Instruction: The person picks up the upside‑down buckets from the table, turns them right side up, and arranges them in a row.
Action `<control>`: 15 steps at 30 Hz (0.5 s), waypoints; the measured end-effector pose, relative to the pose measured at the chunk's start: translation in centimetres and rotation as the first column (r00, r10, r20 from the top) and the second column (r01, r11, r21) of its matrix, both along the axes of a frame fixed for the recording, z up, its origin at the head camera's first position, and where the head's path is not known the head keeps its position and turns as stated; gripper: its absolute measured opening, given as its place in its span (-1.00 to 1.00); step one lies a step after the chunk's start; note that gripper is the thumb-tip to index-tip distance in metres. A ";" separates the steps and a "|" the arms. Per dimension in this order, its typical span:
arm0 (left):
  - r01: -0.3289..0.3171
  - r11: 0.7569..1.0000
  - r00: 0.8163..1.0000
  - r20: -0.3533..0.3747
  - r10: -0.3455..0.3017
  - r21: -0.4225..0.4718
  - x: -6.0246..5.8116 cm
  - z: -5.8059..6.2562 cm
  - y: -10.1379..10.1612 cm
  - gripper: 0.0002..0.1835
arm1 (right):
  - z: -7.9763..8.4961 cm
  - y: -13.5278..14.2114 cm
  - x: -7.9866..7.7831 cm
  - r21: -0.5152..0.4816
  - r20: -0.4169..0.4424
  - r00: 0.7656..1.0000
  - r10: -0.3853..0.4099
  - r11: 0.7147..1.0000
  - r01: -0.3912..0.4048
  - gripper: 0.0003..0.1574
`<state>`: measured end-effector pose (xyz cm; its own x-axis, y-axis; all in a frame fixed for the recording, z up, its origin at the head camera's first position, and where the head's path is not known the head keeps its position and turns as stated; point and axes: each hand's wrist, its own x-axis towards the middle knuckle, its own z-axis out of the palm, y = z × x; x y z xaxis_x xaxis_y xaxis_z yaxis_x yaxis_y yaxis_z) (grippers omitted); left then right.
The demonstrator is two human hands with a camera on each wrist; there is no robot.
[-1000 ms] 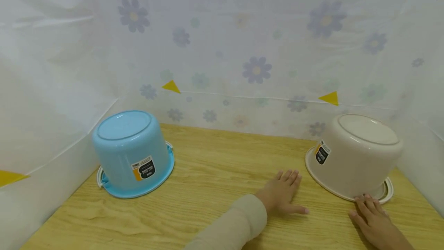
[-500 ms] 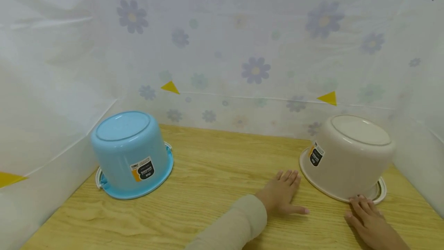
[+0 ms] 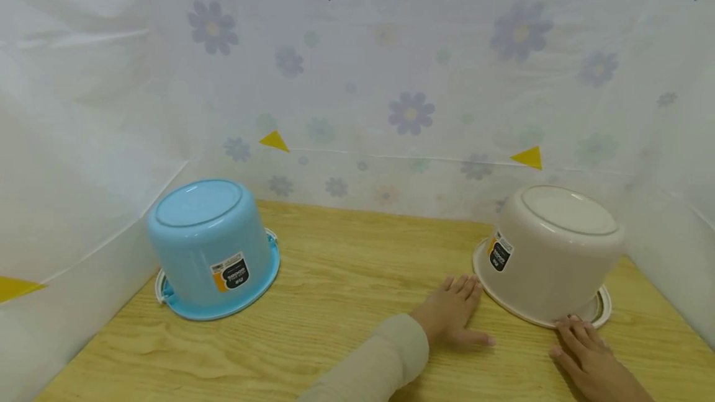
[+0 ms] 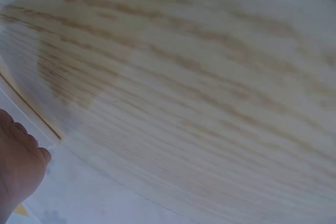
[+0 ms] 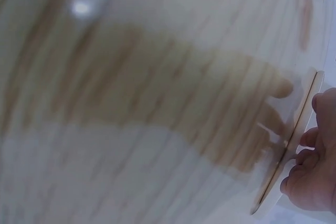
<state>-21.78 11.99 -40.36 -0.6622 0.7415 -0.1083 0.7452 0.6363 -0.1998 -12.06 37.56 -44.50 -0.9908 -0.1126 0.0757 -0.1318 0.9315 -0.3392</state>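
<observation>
A beige bucket (image 3: 558, 265) stands upside down at the right of the wooden table, its rim down and a label on its side. At the front of its rim rest the fingertips of my right hand (image 3: 594, 358), fingers extended. The right wrist view shows that hand (image 5: 315, 166) against the rim (image 5: 287, 153). My left hand (image 3: 449, 312) lies palm down left of the bucket, fingers straight and thumb spread, fingertips right by the rim. In the left wrist view this hand (image 4: 21, 161) appears at the lower left edge.
A light blue bucket (image 3: 206, 247), also upside down, stands at the left with its handle (image 3: 161, 287) lying along the rim. Pale flowered sheeting (image 3: 357, 79) closes off the back and sides of the wooden table (image 3: 335, 284).
The beige bucket has slid left across the table toward my left hand. My right hand has moved left along with it, while the left hand has stayed almost in place.
</observation>
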 end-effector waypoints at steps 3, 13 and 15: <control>0.001 1.000 1.000 0.009 -0.001 0.014 -0.1 0.0 -0.2 0.02 | -0.1 -0.1 0.0 -0.019 0.001 1.000 0.009 1.000 -0.009 -0.28; 0.006 0.999 0.999 0.033 -0.007 0.035 -0.3 0.0 -0.6 0.00 | -0.2 -0.6 0.1 -0.042 0.048 0.999 0.017 0.999 -0.015 -0.24; 0.006 0.999 0.999 0.043 -0.008 0.041 -0.3 0.0 -0.6 0.00 | -0.2 -0.8 0.1 -0.041 0.043 0.999 0.017 0.999 -0.015 -0.25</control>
<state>-22.07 11.40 -40.40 -0.6523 0.7505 -0.1064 0.7570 0.6379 -0.1413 -11.91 36.80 -44.67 -0.9913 -0.1264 0.0375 -0.1311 0.9147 -0.3824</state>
